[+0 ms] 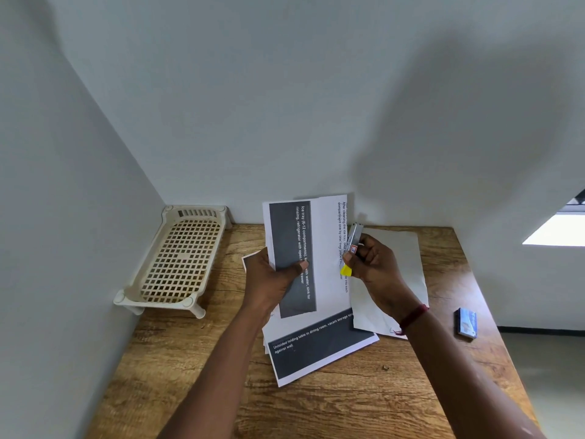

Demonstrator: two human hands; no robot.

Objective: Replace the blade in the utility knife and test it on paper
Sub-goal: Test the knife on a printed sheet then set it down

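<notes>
The left hand [272, 277] pinches the printed sheet [326, 248] and holds it upright above the bench [348, 400], thumb on the front. The right hand [373, 264] grips the knife [354, 240] at the sheet's right edge; contact unclear. The knife's long axis is near-vertical, roughly parallel to that edge, yellow end down. Blade not visible. My read: the test cut needs the knife angled across the edge, not along it.

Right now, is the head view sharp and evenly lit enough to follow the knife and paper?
Head view: print on the held sheet reads sharp; the utility knife in the right hand is small, its blade edge unresolved; a broad soft shadow darkens the back wall; the bright patch at right is blown out; wide-angle distortion bends straight edges.
</notes>
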